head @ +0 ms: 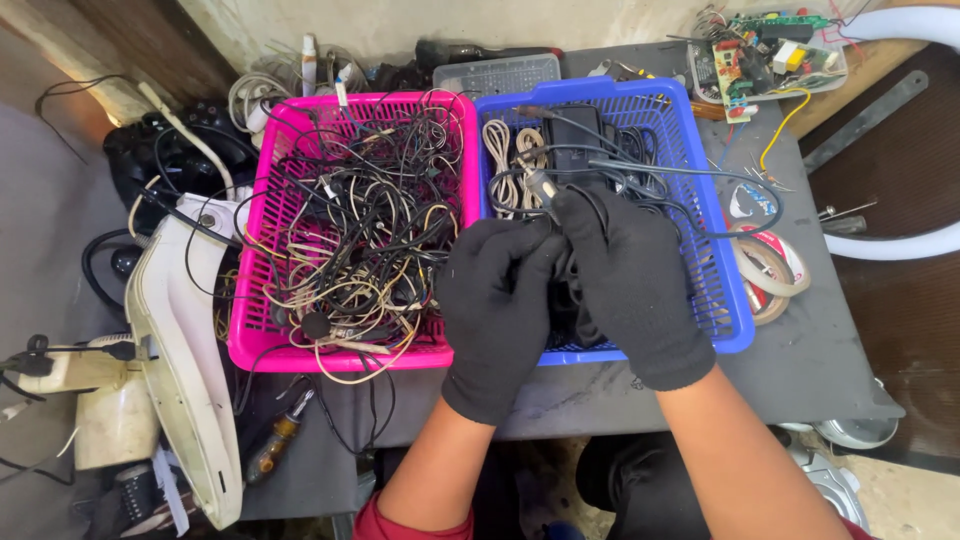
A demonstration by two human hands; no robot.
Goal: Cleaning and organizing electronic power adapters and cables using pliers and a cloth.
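Between the two gloved hands, over the near-left corner of the blue basket [735,300], a bundle of black cable [568,290] is being held. Left fingers [520,255] are curling shut around the bundle's left side; right fingers [590,215] are closing over its top, and a small grey plug [540,185] is sticking up and away from them. How tightly either grip is pinching is not readable under the black gloves. Left hand [497,300] and right hand [632,285] are touching at the fingertips, so neither is nearer: both are on the cable.

Long axis: the bundle is hanging roughly near-to-far, its lower part dropping between the palms into the basket, its upper strands running away from the fingers toward the far right, across the basket's inside and over the right wall. A black adapter [572,125] is lying at the far end of the basket, and beige coiled cords [505,160] are lying just left of it.

Just left, touching the blue basket, a pink basket [255,340] is sitting full of tangled black and cream wires [360,230]. Outward on the grey surface [820,350]: tape rolls [765,265] to the right, a circuit board [760,50] far right, a screwdriver [275,440] near left, and a white plastic casing [185,350] at the left edge.
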